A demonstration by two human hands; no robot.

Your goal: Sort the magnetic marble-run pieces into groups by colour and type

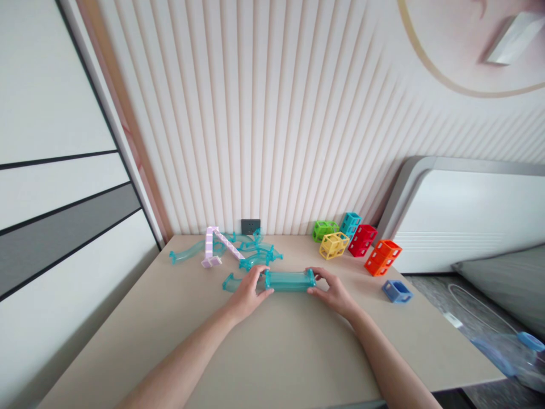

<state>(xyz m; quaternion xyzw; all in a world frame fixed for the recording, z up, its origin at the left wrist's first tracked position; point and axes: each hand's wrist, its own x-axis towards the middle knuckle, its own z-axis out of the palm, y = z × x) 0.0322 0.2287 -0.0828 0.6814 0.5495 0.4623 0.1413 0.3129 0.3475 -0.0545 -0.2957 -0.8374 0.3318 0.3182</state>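
A translucent teal track piece (290, 281), straight and trough-shaped, lies crosswise between my two hands. My left hand (251, 291) pinches its left end between thumb and fingers. At the other end, my right hand (332, 289) grips the piece in the same way. Partly hidden behind my left hand is a curved teal track piece (232, 283) on the table. Further back lies a pile of teal track pieces (258, 257), curved and overlapping. Lilac striped strips (209, 244) rest among them.
On the table (281, 352), block frames stand to the right: green (324, 230), yellow (334, 245), teal (351, 225), red (362, 240), orange (382, 257) and blue (397, 291). A black socket (250, 226) sits on the ribbed wall behind. A bed headboard (468, 216) rises beyond the right edge.
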